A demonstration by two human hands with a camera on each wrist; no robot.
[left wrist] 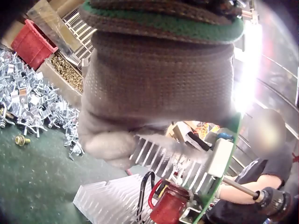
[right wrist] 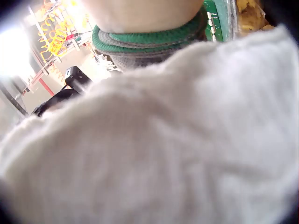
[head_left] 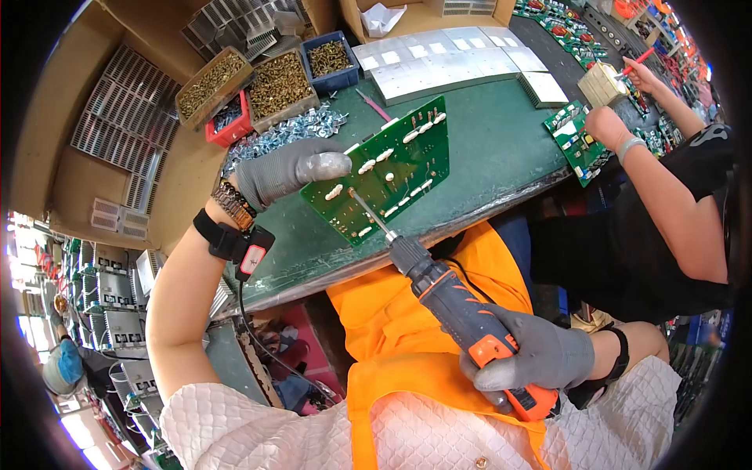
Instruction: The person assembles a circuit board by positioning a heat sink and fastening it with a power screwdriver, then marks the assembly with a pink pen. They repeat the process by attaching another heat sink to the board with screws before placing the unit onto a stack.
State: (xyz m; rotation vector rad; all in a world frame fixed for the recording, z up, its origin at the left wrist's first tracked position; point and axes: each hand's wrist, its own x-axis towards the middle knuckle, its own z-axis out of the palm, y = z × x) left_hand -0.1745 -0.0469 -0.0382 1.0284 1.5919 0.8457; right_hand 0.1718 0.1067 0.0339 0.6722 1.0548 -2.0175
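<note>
In a grey glove, the left hand (head_left: pixel 294 168) grips the green circuit board (head_left: pixel 407 164) by its upper left edge, thumb over the soldered face. The board stands tilted above the bench. The left wrist view shows the same hand (left wrist: pixel 154 88) curled at the board's component side, beside a metal heatsink (left wrist: pixel 163 156) and a red part (left wrist: pixel 169 205). The gloved right hand (head_left: pixel 540 352) is wrapped round the handle of a power screwdriver (head_left: pixel 454 305), whose bit tip meets the board near its lower left. Cloth covers most of the right wrist view.
Bins of brass screws (head_left: pixel 278 82), a red bin (head_left: pixel 229 121) and loose metal clips (head_left: pixel 294 129) lie at the back left. Silver heatsink blocks (head_left: pixel 446 66) line the back. Another person's hands work at a second board (head_left: pixel 576 141) on the right.
</note>
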